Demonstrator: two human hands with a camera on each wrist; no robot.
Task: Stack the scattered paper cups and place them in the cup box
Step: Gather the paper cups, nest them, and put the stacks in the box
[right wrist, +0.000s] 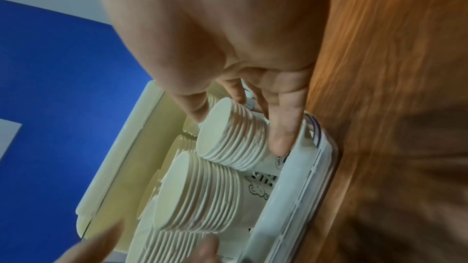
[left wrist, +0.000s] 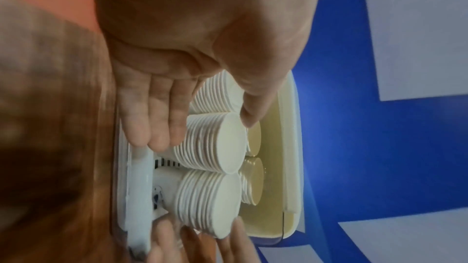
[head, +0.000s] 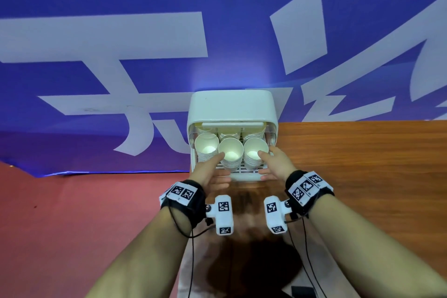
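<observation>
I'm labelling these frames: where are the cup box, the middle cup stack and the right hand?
cup box point(head: 231, 106): head view, white top.
middle cup stack point(head: 231, 150): head view, top cup's inside.
right hand point(head: 278, 164): head view, back of hand.

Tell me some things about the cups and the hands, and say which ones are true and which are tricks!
1. The cup box is white. True.
2. Three cup stacks stand in the front row. True.
3. The left hand touches the middle stack. True.
4. The cups are red. False: they are white.
5. The right hand rests flat on the table. False: it reaches into the box at the right stack.
</observation>
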